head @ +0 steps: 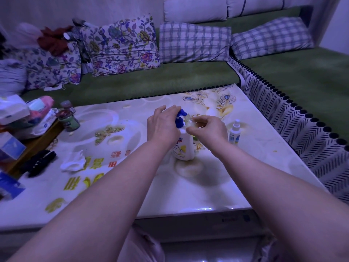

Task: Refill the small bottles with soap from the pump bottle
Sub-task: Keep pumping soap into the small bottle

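A white pump bottle (pixel 184 146) with a blue pump head (pixel 180 118) stands upright in the middle of the table (pixel 132 186). My left hand (pixel 162 125) rests flat on top of the pump head with its fingers extended. My right hand (pixel 207 129) pinches a small clear bottle (pixel 189 121) and holds it against the pump's spout. Most of the small bottle is hidden by my fingers. A small white spray bottle (pixel 234 132) stands upright on the table just right of my right hand.
A crumpled white tissue (pixel 73 161) and a black object (pixel 40 162) lie left of the pump bottle. Two jars (pixel 69 120), tissue packs and boxes crowd the table's left edge. A green sofa with cushions (pixel 120 46) runs behind and to the right.
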The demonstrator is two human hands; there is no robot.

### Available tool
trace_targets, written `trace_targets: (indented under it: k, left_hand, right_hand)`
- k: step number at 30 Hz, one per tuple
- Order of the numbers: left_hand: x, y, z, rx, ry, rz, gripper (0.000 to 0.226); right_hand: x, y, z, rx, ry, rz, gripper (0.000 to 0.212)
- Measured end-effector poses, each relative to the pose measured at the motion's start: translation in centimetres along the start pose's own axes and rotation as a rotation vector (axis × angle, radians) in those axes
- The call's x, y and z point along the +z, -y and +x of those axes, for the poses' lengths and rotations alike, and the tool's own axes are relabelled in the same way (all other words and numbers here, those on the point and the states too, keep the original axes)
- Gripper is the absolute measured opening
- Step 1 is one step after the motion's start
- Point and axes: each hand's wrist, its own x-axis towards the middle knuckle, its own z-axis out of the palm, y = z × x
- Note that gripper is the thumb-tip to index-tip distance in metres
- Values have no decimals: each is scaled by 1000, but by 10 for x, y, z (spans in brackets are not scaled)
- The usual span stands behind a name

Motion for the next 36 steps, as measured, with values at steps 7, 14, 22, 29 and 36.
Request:
trace_targets:
  k: [7, 14, 22, 29, 36]
  left_hand:
    - [-6, -8, -5, -21, 56, 31, 67]
    - [-3, -11, -7, -21, 23, 26, 60]
    - [11, -8, -23, 41, -156, -68, 45]
    - [15, -6, -37, 28, -78, 4, 38]
    - [25, 2, -48, 16, -17, 13, 36]
  right_hand:
    - [-2, -3, -3, 6, -32, 50, 37]
    - [-7, -6, -6, -54, -38, 200, 13]
    - [-11, -32, -13, -8, 5, 210, 33]
    - [-6, -72, -24, 67, 112, 159, 31]
    - [2, -102, -32, 129, 152, 83, 30]
